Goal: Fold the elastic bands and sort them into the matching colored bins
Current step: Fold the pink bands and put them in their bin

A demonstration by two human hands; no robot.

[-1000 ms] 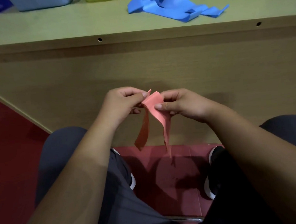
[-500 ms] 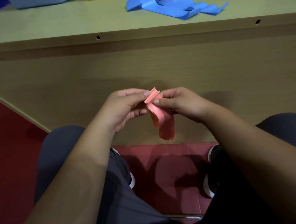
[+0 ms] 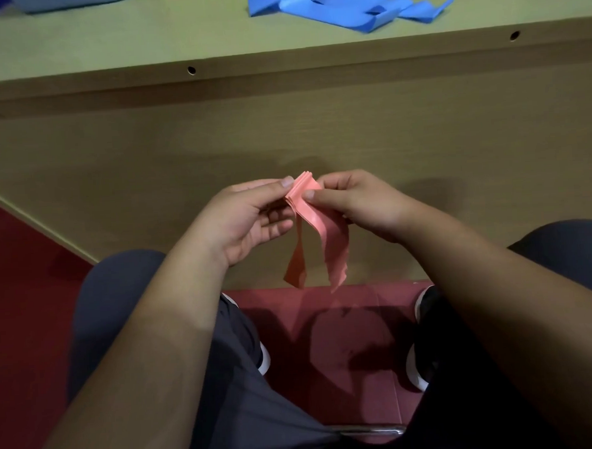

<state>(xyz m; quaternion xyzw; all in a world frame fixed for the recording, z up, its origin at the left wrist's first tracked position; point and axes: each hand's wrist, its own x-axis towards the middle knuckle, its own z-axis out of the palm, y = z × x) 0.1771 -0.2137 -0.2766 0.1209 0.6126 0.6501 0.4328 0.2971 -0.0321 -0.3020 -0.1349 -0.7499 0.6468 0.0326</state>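
Both the left hand (image 3: 249,216) and right hand (image 3: 351,200) pinch the pink elastic band (image 3: 309,206); keep the stacked folds aligned while gathering the hanging tails.

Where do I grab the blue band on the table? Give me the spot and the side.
Probably best: pinch the blue band at its right tail, coming from above. It lies rumpled on the table, and that tail sticks out clear of the folds.
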